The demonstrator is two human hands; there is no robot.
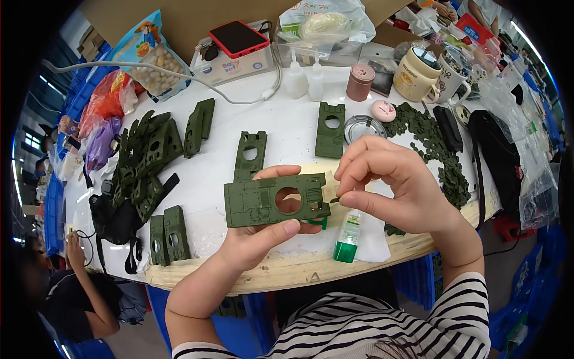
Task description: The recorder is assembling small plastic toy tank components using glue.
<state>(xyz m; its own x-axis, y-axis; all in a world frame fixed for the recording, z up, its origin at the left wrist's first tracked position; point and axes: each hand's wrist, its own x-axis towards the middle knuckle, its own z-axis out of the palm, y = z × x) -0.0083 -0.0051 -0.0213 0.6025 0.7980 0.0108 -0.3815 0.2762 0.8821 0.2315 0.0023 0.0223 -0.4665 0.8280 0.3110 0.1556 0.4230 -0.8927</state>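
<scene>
My left hand (254,239) grips a dark green plastic toy tank hull (248,202), thumb along its near edge and fingers underneath. A round hole goes through the hull's top. By the hull's right end, my right hand (403,188) pinches a small dark green piece (335,200), mostly hidden by the fingertips. Below the right hand lies a green and white bottle (348,236) on a white cloth or paper. Behind the left hand another tank hull (250,157) lies on the table, and one more hull (330,128) is farther back.
A heap of green hulls (146,149) covers the table's left side; a hull pair (169,235) lies nearer. Many small green pieces (439,140) spread at the right. Squeeze bottles (296,81), a pink tin (360,82), mugs (417,73) and a red-cased phone (239,39) stand behind.
</scene>
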